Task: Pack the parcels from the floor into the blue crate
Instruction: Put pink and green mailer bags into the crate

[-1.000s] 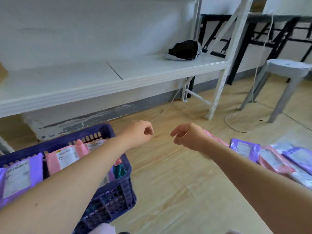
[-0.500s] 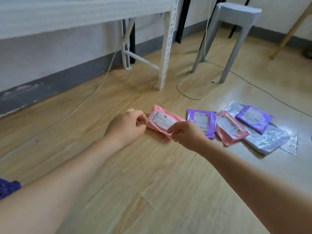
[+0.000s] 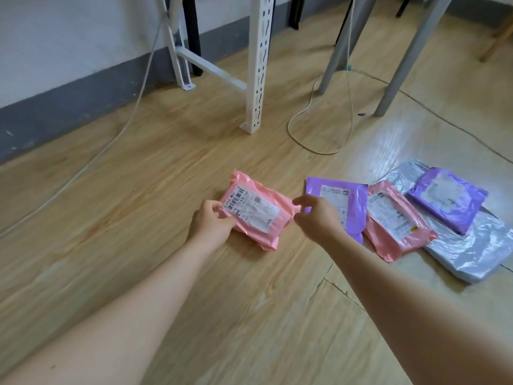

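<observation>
The fingers (image 3: 215, 211) of the left hand (image 3: 212, 227) are being curled round the left end of the nearest pink parcel (image 3: 255, 215), down at the floor (image 3: 138, 218), with the thumb on its label. The right hand (image 3: 319, 218) is being held at its right corner, thumb and forefinger parted; whether the corner is being pinched cannot be told. Beyond, a purple parcel (image 3: 352, 207), a second pink parcel (image 3: 394, 220), and a farther purple parcel (image 3: 447, 198) on a silver bag (image 3: 472, 251) are lying unpacked. The blue crate is not being shown, so what is already packed cannot be judged; seemingly five parcels are being left to move.
</observation>
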### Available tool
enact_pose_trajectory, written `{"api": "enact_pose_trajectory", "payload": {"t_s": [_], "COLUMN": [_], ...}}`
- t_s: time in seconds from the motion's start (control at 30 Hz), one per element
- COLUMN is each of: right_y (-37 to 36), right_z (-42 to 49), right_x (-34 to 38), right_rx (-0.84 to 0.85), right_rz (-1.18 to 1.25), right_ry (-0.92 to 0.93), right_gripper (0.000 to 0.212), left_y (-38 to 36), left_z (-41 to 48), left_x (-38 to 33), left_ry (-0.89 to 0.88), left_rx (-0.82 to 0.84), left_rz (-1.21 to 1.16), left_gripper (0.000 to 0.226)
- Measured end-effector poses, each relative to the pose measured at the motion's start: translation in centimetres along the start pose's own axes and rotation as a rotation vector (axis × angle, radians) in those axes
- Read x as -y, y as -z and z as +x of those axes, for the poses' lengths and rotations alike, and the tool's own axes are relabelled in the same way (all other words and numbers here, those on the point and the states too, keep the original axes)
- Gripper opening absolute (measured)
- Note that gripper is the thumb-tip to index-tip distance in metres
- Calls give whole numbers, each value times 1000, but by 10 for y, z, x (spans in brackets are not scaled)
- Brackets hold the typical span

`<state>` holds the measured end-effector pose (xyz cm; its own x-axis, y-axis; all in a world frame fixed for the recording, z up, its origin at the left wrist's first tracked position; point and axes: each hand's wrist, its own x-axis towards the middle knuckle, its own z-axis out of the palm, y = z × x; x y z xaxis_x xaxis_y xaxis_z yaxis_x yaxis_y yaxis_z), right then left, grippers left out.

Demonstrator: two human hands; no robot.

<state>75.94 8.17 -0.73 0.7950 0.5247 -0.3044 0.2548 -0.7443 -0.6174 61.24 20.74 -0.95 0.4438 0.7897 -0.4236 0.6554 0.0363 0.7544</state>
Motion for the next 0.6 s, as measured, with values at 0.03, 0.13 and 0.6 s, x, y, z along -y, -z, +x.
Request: {"api": "enact_pose_trajectory", "payload": {"t_s": [0.03, 0.13, 0.6], "right_y": [-7, -30, -84], "right_z": [14, 44, 39], "right_x": [-2, -5, -39], "right_rx": [14, 86, 304], "right_rz": [-39, -104, 330], "right_ry": [-4, -11, -232], "right_gripper": [44, 62, 46], "left_y": [-8, -29, -71], "left_z": [9, 27, 62], "left_x": [4, 15, 41], "left_ry": [64, 292, 473], "left_rx": [-9, 48, 171], "left_rz": [-41, -300, -682], "left_gripper": [43, 54, 41]}}
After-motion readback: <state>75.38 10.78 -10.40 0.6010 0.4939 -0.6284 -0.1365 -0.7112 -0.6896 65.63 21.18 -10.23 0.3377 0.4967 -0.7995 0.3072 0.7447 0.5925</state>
